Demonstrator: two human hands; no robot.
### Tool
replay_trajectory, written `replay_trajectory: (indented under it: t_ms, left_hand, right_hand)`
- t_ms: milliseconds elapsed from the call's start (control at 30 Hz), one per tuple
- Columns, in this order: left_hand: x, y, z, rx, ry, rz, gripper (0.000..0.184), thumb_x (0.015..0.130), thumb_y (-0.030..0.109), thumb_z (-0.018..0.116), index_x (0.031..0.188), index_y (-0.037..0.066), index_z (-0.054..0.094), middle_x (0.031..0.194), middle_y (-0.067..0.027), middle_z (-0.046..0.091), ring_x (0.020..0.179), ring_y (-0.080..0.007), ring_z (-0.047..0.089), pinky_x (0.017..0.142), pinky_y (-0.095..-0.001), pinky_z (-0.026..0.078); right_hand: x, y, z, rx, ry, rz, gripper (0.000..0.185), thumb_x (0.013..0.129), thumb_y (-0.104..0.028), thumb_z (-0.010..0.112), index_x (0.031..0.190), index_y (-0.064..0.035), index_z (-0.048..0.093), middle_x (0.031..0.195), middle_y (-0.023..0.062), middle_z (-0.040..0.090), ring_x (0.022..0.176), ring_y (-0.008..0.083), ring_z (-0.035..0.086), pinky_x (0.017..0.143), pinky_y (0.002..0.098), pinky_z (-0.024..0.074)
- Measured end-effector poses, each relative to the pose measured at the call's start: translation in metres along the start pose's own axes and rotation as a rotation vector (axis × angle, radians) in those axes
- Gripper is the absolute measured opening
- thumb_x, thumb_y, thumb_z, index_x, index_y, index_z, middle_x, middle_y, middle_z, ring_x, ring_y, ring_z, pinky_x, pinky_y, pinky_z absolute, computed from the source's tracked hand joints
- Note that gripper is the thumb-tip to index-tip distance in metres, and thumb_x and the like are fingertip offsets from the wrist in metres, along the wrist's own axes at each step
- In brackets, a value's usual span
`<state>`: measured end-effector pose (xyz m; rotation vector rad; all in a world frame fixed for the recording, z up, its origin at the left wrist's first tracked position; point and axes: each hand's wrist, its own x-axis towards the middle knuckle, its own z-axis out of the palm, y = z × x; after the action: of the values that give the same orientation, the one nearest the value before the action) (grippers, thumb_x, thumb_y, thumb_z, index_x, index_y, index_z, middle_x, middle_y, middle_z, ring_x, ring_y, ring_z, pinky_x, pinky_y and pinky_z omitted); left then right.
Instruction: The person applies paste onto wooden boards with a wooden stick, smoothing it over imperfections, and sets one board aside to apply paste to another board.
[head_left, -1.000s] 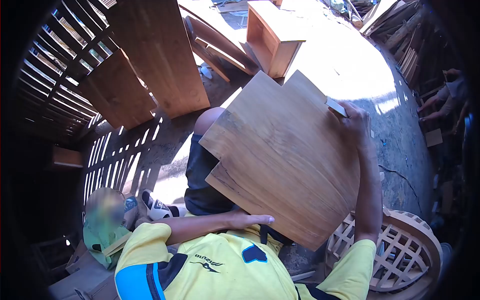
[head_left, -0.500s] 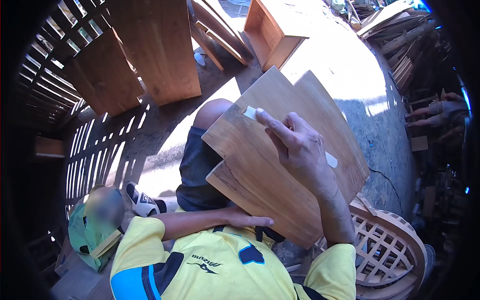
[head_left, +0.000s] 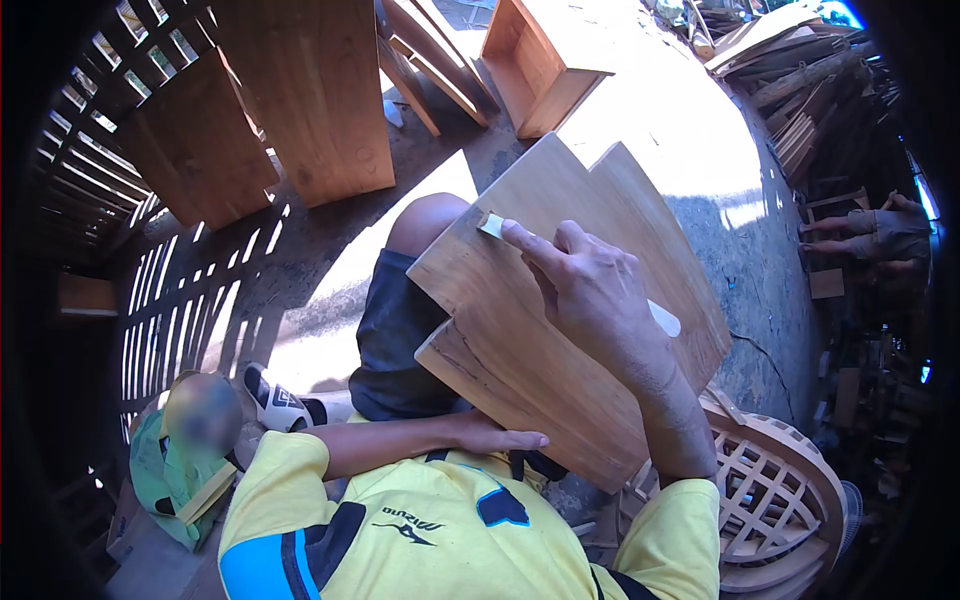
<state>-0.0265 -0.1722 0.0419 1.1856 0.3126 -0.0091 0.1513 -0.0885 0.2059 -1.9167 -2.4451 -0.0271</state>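
Note:
A wooden board (head_left: 560,330) with stepped edges lies tilted across my lap and knee. My right hand (head_left: 605,290) is closed around a white, flat, spatula-like tool (head_left: 664,319), its index finger stretched along it. The tool's front end (head_left: 491,225) shows a brownish edge and touches the board's top near the far left side. At the board's near edge is my left hand (head_left: 500,438), with its thumb along the edge and its fingers hidden underneath, gripping the board.
Large brown panels (head_left: 310,110) lean at the upper left, beside an open wooden drawer (head_left: 540,75). Lattice-patterned woodwork (head_left: 770,490) stands at the lower right. A person in shorts (head_left: 880,235) is at the far right, near stacked scrap wood (head_left: 800,90). Green cloth (head_left: 165,480) shows at left.
My right hand and the tool have shifted slightly left across the board. My left hand keeps its place at the near edge.

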Motion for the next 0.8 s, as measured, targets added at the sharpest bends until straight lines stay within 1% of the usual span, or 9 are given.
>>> replay_trajectory:
  t_ms: [133,200,233,300,333,567,667,767,800]
  left_hand:
    - [0.004,-0.006,0.002,0.024,0.024,0.054,0.065,0.100,0.040,0.073,0.148,0.000,0.055,0.146,-0.0215,0.061,0.136,-0.0318,0.056,0.117,-0.0423,0.044]
    - [0.004,-0.010,0.003,0.030,0.035,0.083,0.064,0.100,0.039,0.072,0.148,0.000,0.054,0.146,-0.0214,0.060,0.136,-0.0317,0.056,0.117,-0.0422,0.044]
    - [0.004,-0.005,0.000,-0.007,0.001,0.064,0.064,0.101,0.040,0.071,0.148,-0.001,0.055,0.147,-0.0213,0.060,0.136,-0.0317,0.055,0.117,-0.0420,0.044]
    - [0.003,-0.005,0.000,-0.042,-0.034,0.039,0.063,0.101,0.040,0.071,0.147,-0.001,0.055,0.147,-0.0212,0.059,0.137,-0.0316,0.055,0.117,-0.0418,0.043]
    - [0.004,-0.006,0.001,0.001,-0.018,0.069,0.062,0.102,0.041,0.070,0.146,0.000,0.056,0.146,-0.0209,0.061,0.135,-0.0315,0.056,0.116,-0.0415,0.044]
    - [0.005,-0.010,0.002,0.025,0.020,0.106,0.058,0.100,0.041,0.072,0.140,0.000,0.061,0.135,-0.0191,0.068,0.125,-0.0310,0.064,0.111,-0.0403,0.049]
    - [0.004,-0.009,0.003,0.027,0.032,0.070,0.059,0.100,0.041,0.073,0.141,0.000,0.061,0.136,-0.0193,0.068,0.126,-0.0309,0.063,0.112,-0.0404,0.049]
    - [0.004,-0.011,0.002,0.014,0.024,0.067,0.059,0.100,0.040,0.073,0.141,0.000,0.061,0.138,-0.0194,0.067,0.128,-0.0307,0.062,0.113,-0.0406,0.048]
    - [0.004,-0.011,0.002,0.015,0.023,0.068,0.059,0.100,0.040,0.073,0.141,0.000,0.061,0.138,-0.0194,0.067,0.128,-0.0307,0.062,0.113,-0.0406,0.048]
  right_hand:
    - [-0.016,0.015,-0.019,-0.006,-0.108,0.031,0.036,0.104,-0.015,0.066,0.138,-0.0246,0.070,0.085,0.0082,0.066,0.071,0.0230,0.068,0.064,0.0378,0.0552]
    - [-0.025,0.028,-0.008,0.282,0.136,-0.018,0.033,0.106,-0.010,0.062,0.137,-0.0152,0.070,0.088,0.0092,0.074,0.068,0.0180,0.072,0.060,0.0324,0.0565]
    - [-0.026,0.025,-0.009,0.292,0.127,-0.020,0.033,0.106,-0.010,0.062,0.137,-0.0152,0.070,0.088,0.0092,0.074,0.068,0.0180,0.072,0.060,0.0324,0.0565]
    - [-0.025,0.018,-0.019,0.819,-0.081,0.340,0.029,0.107,-0.012,0.062,0.134,-0.0108,0.071,0.086,0.0115,0.078,0.064,0.0180,0.074,0.059,0.0314,0.0585]
    - [-0.025,0.013,-0.018,0.939,-0.094,0.377,0.026,0.108,-0.012,0.061,0.131,-0.0064,0.070,0.080,0.0087,0.075,0.058,0.0141,0.071,0.055,0.0284,0.0557]
    - [-0.020,0.014,0.000,0.925,-0.036,0.493,0.018,0.107,-0.013,0.063,0.121,-0.0037,0.070,0.081,0.0122,0.073,0.064,0.0171,0.073,0.057,0.0311,0.0551]
    - [-0.013,0.015,0.017,0.757,0.143,0.249,0.023,0.107,-0.010,0.062,0.127,-0.0035,0.070,0.081,0.0093,0.071,0.058,0.0112,0.065,0.053,0.0290,0.0523]
    - [-0.006,0.015,0.026,0.625,0.225,0.099,0.025,0.104,-0.007,0.065,0.128,-0.0048,0.070,0.086,0.0116,0.070,0.065,0.0165,0.069,0.059,0.0336,0.0540]
    - [-0.006,0.015,0.029,0.523,0.223,0.092,0.028,0.101,-0.007,0.067,0.128,-0.0087,0.070,0.089,0.0131,0.068,0.072,0.0233,0.070,0.063,0.0384,0.0559]
